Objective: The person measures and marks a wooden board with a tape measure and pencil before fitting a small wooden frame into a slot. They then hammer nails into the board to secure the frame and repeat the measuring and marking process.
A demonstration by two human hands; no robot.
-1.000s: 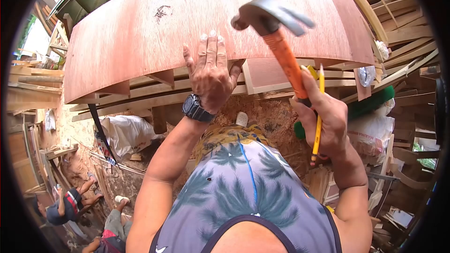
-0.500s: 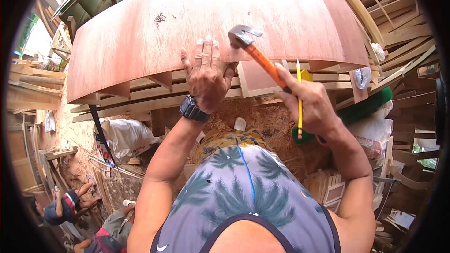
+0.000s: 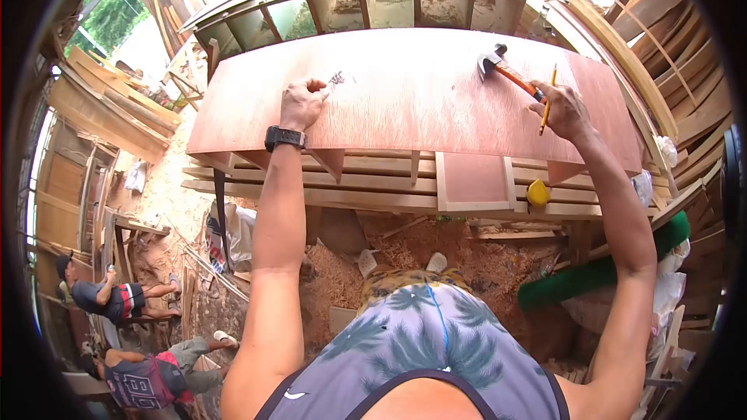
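A claw hammer (image 3: pixel 510 74) with an orange handle is gripped in my right hand (image 3: pixel 566 111), its head resting on or just over the plywood sheet (image 3: pixel 405 101). The same hand also keeps a yellow pencil (image 3: pixel 548 105) between its fingers. My left hand (image 3: pixel 303 103), with a black watch (image 3: pixel 285 138) on the wrist, is at the left part of the sheet. Its fingers are curled to a pinch beside a small pile of nails (image 3: pixel 336 78). Whatever is between the fingertips is too small to make out.
Under the sheet's near edge runs a slatted wooden frame (image 3: pixel 350 194) with a yellow tape measure (image 3: pixel 537 193) on it. A green roll (image 3: pixel 607 264) lies at the right. Wood shavings cover the ground. Two people (image 3: pixel 140 377) sit at the lower left.
My left hand has left the sheet's near edge and moved left to the nails, its flat fingers now curled. My right hand has carried the hammer and pencil away to the right.
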